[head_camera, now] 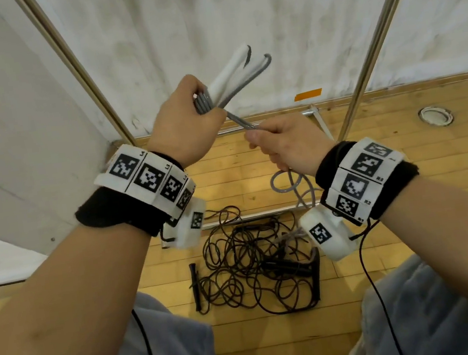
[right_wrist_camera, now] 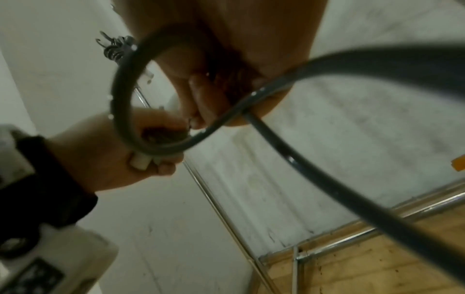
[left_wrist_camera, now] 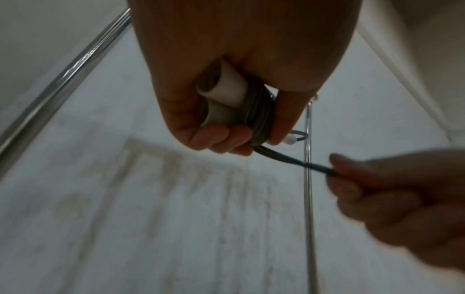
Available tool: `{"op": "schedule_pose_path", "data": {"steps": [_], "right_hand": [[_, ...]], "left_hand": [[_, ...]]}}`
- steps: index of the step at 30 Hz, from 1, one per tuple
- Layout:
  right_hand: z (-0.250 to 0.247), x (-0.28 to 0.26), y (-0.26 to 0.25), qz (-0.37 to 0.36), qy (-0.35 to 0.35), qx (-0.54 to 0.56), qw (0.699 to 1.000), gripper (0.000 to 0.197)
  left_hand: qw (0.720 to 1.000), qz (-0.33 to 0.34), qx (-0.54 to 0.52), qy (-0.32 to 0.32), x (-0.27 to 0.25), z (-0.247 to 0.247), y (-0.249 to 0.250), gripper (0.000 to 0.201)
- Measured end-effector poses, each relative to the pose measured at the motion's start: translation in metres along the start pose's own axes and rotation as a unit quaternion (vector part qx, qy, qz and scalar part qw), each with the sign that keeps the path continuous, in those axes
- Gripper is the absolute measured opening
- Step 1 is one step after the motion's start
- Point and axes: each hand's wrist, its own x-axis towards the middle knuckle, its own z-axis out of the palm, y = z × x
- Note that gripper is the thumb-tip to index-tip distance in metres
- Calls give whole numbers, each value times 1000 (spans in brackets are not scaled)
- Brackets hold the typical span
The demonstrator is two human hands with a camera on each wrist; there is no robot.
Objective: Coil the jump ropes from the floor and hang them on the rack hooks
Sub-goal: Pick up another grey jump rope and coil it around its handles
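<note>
Grey rope (head_camera: 239, 122) — both hands' fingers (head_camera: 254, 139)

Open space between the rack's two poles (head_camera: 381, 33); tangled black ropes (head_camera: 254, 264) clutter the floor.

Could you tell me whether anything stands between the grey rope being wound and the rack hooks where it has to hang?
Nothing visible blocks the way. The left hand grips the white handles with the grey rope coiled round them, the right hand pulls its tail taut, and the hooks hang above with open air between. The rope's loose end still trails to the floor.
</note>
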Motion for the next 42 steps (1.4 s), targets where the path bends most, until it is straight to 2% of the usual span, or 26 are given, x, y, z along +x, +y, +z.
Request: {"op": "schedule_pose_path", "data": {"steps": [3,7,10,14,17,21,26,30,34,38,42], "right_hand": [[-2,-3,-6,-2,-14,-46,999,29],[3,-10,-12,-5,-56,-88,995,23],[4,-14,-17,-28,-84,-169,982,25],[4,-18,-23,-63,-104,-250,961,28],[0,-17,-25,-86,-71,-285,952,29],[-16,-10,-26,-115,26,-332,936,34],[-43,3,-20,-72,95,-340,933,32],[-59,6,-17,-38,98,-270,957,30],[-65,4,-14,-11,78,-167,983,24],[-63,8,-10,14,40,-57,997,15],[-41,4,5,29,-36,97,994,39]], "left_hand": [[996,22,86,-18,-1,0,-11,21],[983,37,178,-25,4,10,-25,26],[968,12,244,-56,7,20,-36,25],[948,-14,302,-94,7,37,-43,15],[935,5,339,-102,1,48,-42,15],[924,70,362,-103,-10,60,-34,27],[935,111,316,-119,-18,62,-22,24],[947,153,231,-161,-26,53,-11,18],[967,175,104,-155,-30,36,2,24],[983,138,-18,-121,-33,26,13,21],[986,94,-120,-72,-29,23,19,23]]}}
